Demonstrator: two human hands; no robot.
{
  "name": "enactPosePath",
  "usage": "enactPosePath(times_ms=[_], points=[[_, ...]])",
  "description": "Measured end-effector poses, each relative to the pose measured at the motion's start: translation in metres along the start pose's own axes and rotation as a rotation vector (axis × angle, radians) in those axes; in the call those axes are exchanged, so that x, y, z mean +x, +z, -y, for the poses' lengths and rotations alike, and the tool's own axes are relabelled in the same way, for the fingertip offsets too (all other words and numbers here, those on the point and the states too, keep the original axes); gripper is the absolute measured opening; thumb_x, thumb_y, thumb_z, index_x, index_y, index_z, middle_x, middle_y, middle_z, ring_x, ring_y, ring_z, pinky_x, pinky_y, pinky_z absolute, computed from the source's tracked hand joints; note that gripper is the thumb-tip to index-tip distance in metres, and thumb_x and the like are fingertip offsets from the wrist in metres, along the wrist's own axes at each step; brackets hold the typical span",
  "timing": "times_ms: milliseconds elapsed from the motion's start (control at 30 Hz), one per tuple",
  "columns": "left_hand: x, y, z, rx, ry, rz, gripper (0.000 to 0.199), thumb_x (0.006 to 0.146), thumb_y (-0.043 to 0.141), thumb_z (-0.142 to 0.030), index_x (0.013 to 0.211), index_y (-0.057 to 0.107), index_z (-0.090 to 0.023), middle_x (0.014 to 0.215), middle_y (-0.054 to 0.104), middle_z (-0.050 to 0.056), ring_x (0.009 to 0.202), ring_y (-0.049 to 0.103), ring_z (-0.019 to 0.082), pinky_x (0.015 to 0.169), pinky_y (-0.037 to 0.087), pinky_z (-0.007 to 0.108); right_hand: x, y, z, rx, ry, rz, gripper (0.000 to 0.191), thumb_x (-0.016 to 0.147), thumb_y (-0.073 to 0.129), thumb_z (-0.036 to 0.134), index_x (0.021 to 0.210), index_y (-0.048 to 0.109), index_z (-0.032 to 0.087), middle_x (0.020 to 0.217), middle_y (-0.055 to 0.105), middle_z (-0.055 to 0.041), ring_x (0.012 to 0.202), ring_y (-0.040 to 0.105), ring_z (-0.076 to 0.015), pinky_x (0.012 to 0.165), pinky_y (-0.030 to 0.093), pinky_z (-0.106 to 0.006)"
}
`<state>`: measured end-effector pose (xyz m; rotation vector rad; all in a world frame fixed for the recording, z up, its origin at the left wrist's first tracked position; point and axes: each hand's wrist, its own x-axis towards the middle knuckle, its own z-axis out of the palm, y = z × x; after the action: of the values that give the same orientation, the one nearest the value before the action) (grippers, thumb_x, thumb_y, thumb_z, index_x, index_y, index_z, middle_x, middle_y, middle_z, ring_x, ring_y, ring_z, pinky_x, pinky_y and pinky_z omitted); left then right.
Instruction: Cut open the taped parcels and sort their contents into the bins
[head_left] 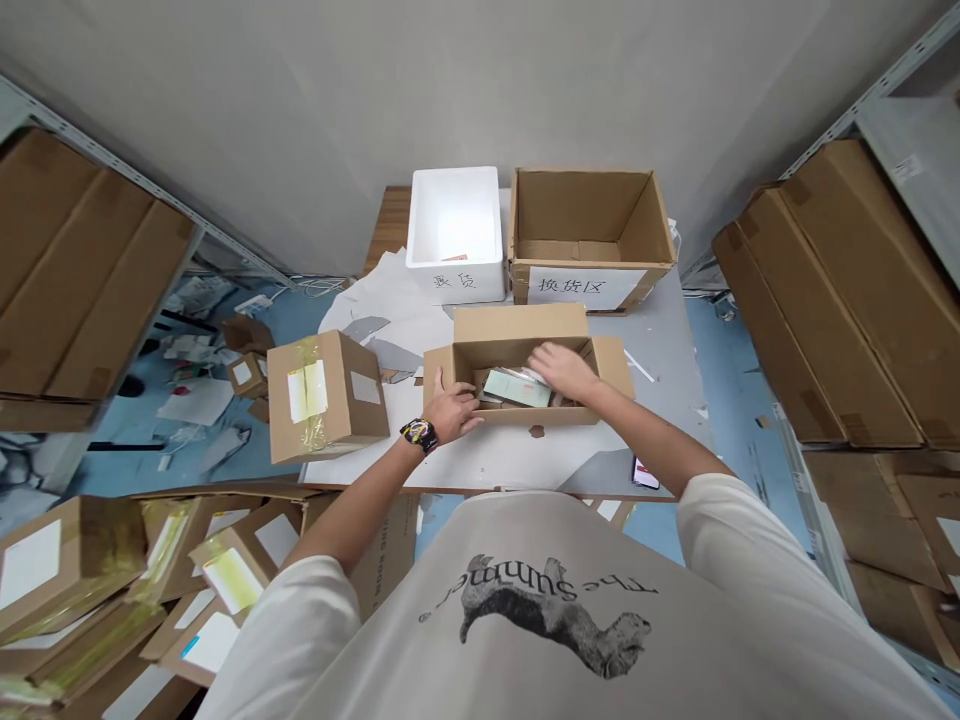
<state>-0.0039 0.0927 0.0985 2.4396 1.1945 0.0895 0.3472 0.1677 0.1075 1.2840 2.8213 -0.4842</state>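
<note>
Cardboard box (521,322) open on worktop (389,225), under fingers of both hands. Left hand (451,411) at its near-left corner, fingers spread. Right hand (561,368) reaches inside; fingers bent and blurred, can't tell if clamped on anything. Pale green packet (521,388) in box, between both hands' fingers. White foam bin (469,284) and larger open carton (589,188) beyond fingers; taped carton (296,425) left of left fingers. Step looks like handling contents; any lift would call for steady left hand, secure right hold.
</note>
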Motion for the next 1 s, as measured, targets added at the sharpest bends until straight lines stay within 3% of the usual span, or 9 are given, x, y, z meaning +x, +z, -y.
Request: enactPosePath(times_ms=[67, 200, 267, 367, 567, 733, 1000], points=[[-0.004, 0.003, -0.003, -0.005, -0.002, -0.016, 0.025, 0.102, 0.071, -0.044, 0.11, 0.088, -0.029, 0.114, 0.086, 0.013, 0.141, 0.066, 0.043, 0.134, -0.017, 0.089, 0.012, 0.017, 0.019, 0.008, -0.032, 0.162, 0.043, 0.104, 0.069, 0.024, 0.147, 0.067, 0.021, 0.146, 0.073, -0.02, 0.138, 0.063, -0.0383, 0.118, 0.052, -0.051], [-0.007, 0.006, -0.008, -0.016, -0.003, -0.038, 0.024, 0.1, 0.073, -0.046, 0.109, 0.088, -0.029, 0.109, 0.085, 0.013, 0.138, 0.066, 0.043, 0.134, -0.017, 0.09, 0.035, 0.047, 0.033, 0.042, 0.172, 0.419, 0.092, 0.085, 0.096, 0.042, 0.163, 0.053, 0.019, 0.15, 0.073, -0.0248, 0.139, 0.068, -0.0429, 0.112, 0.056, -0.049], [-0.007, 0.006, -0.011, -0.019, -0.012, -0.052, 0.023, 0.1, 0.075, -0.046, 0.109, 0.087, -0.028, 0.113, 0.085, 0.013, 0.138, 0.066, 0.043, 0.135, -0.016, 0.09, 0.042, 0.059, 0.031, 0.063, 0.2, 0.499, 0.097, 0.084, 0.097, 0.045, 0.164, 0.049, 0.017, 0.15, 0.072, -0.0261, 0.136, 0.072, -0.0427, 0.107, 0.058, -0.047], [-0.011, 0.008, -0.017, -0.023, -0.023, -0.069, 0.023, 0.101, 0.076, -0.046, 0.109, 0.087, -0.028, 0.118, 0.084, 0.013, 0.138, 0.066, 0.043, 0.136, -0.015, 0.089, 0.047, 0.075, 0.031, 0.063, 0.175, 0.504, 0.09, 0.085, 0.093, 0.039, 0.16, 0.049, 0.016, 0.151, 0.071, -0.0266, 0.13, 0.074, -0.0405, 0.103, 0.059, -0.046], [-0.017, 0.013, -0.021, -0.02, -0.02, -0.091, 0.02, 0.1, 0.079, -0.045, 0.109, 0.087, -0.029, 0.119, 0.084, 0.011, 0.137, 0.066, 0.042, 0.138, -0.012, 0.087, 0.058, 0.09, 0.045, 0.082, 0.304, 0.453, 0.082, 0.086, 0.086, 0.027, 0.157, 0.046, 0.016, 0.142, 0.076, -0.0219, 0.118, 0.078, -0.0328, 0.091, 0.059, -0.037], [-0.011, 0.01, -0.012, -0.02, -0.007, -0.095, 0.021, 0.101, 0.079, -0.045, 0.109, 0.086, -0.028, 0.124, 0.083, 0.012, 0.141, 0.065, 0.041, 0.139, -0.009, 0.086, 0.057, 0.065, 0.036, 0.087, 0.298, 0.412, 0.071, 0.086, 0.087, 0.028, 0.147, 0.053, 0.017, 0.134, 0.079, -0.0206, 0.117, 0.079, -0.0348, 0.089, 0.058, -0.038], [0.01, -0.002, 0.006, 0.02, -0.035, -0.119, 0.027, 0.099, 0.079, -0.048, 0.114, 0.087, -0.027, 0.124, 0.083, 0.016, 0.147, 0.062, 0.044, 0.14, -0.002, 0.086, 0.012, -0.021, 0.026, 0.013, 0.163, 0.068, 0.064, 0.086, 0.086, 0.031, 0.142, 0.057, 0.021, 0.14, 0.074, -0.0166, 0.125, 0.071, -0.0376, 0.101, 0.053, -0.044]])
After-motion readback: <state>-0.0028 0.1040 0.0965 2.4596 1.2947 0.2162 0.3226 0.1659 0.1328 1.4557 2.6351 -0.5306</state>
